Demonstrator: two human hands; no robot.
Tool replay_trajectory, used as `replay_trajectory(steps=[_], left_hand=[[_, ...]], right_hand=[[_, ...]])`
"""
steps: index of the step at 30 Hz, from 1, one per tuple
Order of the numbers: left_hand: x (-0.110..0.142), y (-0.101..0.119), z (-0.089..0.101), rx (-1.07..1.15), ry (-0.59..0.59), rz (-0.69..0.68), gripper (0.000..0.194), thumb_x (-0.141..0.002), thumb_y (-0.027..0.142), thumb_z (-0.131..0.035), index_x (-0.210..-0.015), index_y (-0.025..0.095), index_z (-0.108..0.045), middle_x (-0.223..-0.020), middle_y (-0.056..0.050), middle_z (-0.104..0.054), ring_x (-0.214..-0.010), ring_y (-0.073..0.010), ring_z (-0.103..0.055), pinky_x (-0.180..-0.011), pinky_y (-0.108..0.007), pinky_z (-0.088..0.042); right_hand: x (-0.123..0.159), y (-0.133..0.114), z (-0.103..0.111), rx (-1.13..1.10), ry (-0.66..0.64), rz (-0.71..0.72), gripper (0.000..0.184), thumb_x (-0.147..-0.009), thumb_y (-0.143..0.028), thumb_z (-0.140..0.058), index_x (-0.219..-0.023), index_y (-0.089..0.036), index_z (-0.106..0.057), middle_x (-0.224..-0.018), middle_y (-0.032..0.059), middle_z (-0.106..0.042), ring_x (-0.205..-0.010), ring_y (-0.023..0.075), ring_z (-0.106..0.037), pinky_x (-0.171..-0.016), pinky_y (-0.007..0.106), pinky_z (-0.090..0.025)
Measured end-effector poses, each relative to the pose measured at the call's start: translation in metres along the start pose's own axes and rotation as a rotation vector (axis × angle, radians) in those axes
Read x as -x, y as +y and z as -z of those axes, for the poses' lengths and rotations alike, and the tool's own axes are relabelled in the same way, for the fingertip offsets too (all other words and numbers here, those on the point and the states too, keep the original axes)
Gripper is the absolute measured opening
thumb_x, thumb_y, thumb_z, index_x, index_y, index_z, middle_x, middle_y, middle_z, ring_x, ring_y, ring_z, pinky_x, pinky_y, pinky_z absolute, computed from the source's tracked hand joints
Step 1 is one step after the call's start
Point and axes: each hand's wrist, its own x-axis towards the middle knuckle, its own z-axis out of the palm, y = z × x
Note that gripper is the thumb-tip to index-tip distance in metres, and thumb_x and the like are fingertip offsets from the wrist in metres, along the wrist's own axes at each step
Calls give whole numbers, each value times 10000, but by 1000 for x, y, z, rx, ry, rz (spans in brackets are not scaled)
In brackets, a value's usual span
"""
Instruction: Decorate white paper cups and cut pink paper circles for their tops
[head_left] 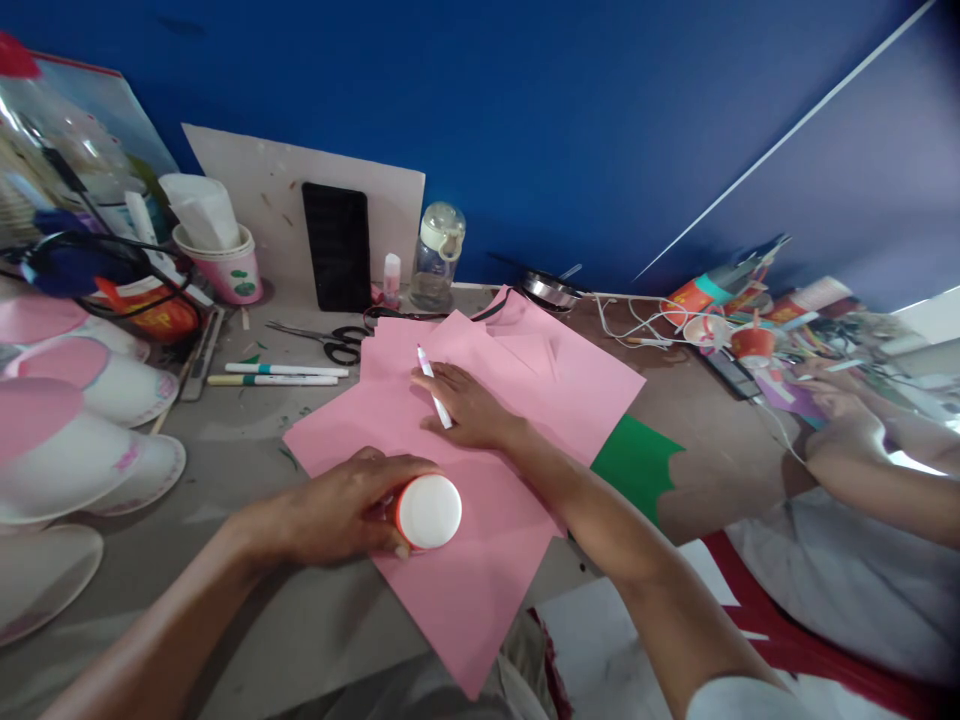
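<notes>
My left hand (352, 505) is wrapped round a red paper cup (429, 512) from its left side, with the cup's round white end facing up. The cup stands over the pink paper (465, 600), near the front of the sheets. Further back, my right hand (476, 408) rests on the same paper, its fingers closed about a slim white marker (435, 388). The marker slants up and to the left, its pinkish tip pointing away from me. The undersides of my right fingers are hidden.
Scissors (330, 345) and two markers (281, 375) lie left of the paper. A phone (336, 248) and a water bottle (436, 258) stand at the back. White-and-pink cups (82, 440) crowd the left. Green paper (637, 465) lies right; beyond it a co-worker's hands (840, 400) are busy.
</notes>
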Motion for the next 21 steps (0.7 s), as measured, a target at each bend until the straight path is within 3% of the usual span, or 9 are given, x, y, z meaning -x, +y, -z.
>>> replay_trajectory(steps=[6,14,17,21], left_hand=[[0,-2,-2,-5,9,-2,607,-789,287,-634,-1355,309,-416,-1359,-18,-531,-1170,-272,-497,-952,-348,-406],[-1,-5,-2,39,-2,-6,641,-756,342,-684,-1344,298,-434,-1351,-30,-539,-1156,-270,-510,-951,-349,-404],[-2,-6,-2,71,0,-22,666,-726,332,-713,-1334,300,-445,-1343,-21,-545,-1157,-263,-505,-967,-348,-391],[-3,-5,-2,133,9,-61,696,-688,291,-743,-1322,311,-456,-1324,-7,-563,-1147,-250,-518,-953,-323,-396]], right_hand=[[-1,0,1,-4,-5,-1,613,-871,-471,-566,-1363,-151,-388,-1409,171,-461,-1326,307,-373,-1104,522,-286],[0,0,1,-50,29,15,610,-865,-498,-560,-1351,-164,-400,-1380,176,-488,-1300,322,-405,-1080,548,-313],[1,1,3,-199,137,7,599,-876,-522,-531,-1344,-171,-399,-1342,183,-519,-1259,314,-463,-1047,530,-368],[5,-5,18,-597,361,-90,565,-917,-485,-496,-1376,-195,-337,-1235,157,-597,-1108,259,-600,-969,491,-456]])
